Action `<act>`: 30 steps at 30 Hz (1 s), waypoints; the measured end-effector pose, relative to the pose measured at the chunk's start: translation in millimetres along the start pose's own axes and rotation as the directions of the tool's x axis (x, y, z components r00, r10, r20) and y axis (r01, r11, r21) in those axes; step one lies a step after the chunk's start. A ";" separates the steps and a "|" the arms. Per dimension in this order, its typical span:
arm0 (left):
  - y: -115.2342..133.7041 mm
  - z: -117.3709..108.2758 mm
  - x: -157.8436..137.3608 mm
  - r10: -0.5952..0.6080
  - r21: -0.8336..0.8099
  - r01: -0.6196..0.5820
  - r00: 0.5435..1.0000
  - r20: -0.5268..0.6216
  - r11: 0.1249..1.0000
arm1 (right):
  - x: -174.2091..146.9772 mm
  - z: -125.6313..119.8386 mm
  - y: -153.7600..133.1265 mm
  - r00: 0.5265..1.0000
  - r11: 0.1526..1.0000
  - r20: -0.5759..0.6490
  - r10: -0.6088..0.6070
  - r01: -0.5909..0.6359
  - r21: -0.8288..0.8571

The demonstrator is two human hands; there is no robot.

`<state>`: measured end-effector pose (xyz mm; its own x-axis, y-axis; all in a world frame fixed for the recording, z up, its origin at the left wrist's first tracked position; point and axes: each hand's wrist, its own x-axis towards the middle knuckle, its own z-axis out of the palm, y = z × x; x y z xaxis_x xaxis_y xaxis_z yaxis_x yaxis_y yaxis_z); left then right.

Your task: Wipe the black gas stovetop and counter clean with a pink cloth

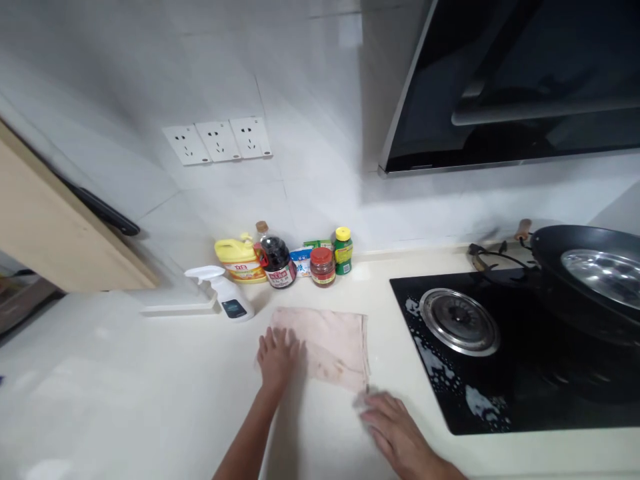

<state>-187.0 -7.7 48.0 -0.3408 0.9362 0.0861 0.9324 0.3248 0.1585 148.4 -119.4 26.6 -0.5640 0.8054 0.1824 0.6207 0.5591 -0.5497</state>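
A pale pink cloth [333, 343] with brownish stains lies spread out on the white counter. My left hand [277, 360] rests on its left part, fingers spread and palm down. Just off the cloth's lower right corner is my right hand [395, 427], slightly blurred, with its fingers stretched out and nothing visible in them. Whether its fingertips touch the corner, I cannot tell. Behind the cloth to the left stands a white spray bottle [231, 303] with a dark label.
Against the wall are a yellow jug [241, 260], a dark sauce bottle [280, 272], a red-lidded jar [323, 272] and a green, yellow-capped container [343, 252]. On the right, the black stove [500, 387] has white foam along its left edge and carries a wok [555, 267].
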 end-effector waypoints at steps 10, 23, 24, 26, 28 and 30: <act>41.1 19.6 24.3 -0.025 0.031 0.023 0.996 0.080 0.999 | 191.6 9.3 3.5 0.909 0.945 0.275 0.314 -0.270 -0.184; -55.2 8.1 -115.4 -0.294 0.328 0.245 0.950 0.108 0.912 | 120.0 75.5 -70.9 0.912 0.954 0.288 -0.293 0.297 0.033; -56.5 8.4 -114.2 -0.301 0.336 0.249 0.947 0.112 0.908 | 117.3 71.0 -70.7 0.888 0.937 0.302 -0.346 0.343 0.063; -51.1 6.6 -94.1 -0.290 0.321 0.241 0.950 0.114 0.916 | 122.4 60.5 -65.4 0.873 0.926 0.312 -0.376 0.364 0.097; -36.6 3.5 -56.0 -0.243 0.285 0.200 0.962 0.124 0.938 | 137.9 50.1 -53.5 0.904 0.951 0.295 -0.310 0.300 0.081; -15.3 2.9 -10.6 -0.162 0.240 0.122 0.975 0.154 0.963 | 156.7 41.5 -35.2 0.940 0.980 0.278 -0.198 0.197 0.033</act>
<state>-197.3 -22.1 41.8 -0.4646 0.8805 -0.0935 0.8852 0.4594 -0.0731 15.6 -21.1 40.6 -0.8044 0.5916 0.0541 0.4790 0.6999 -0.5298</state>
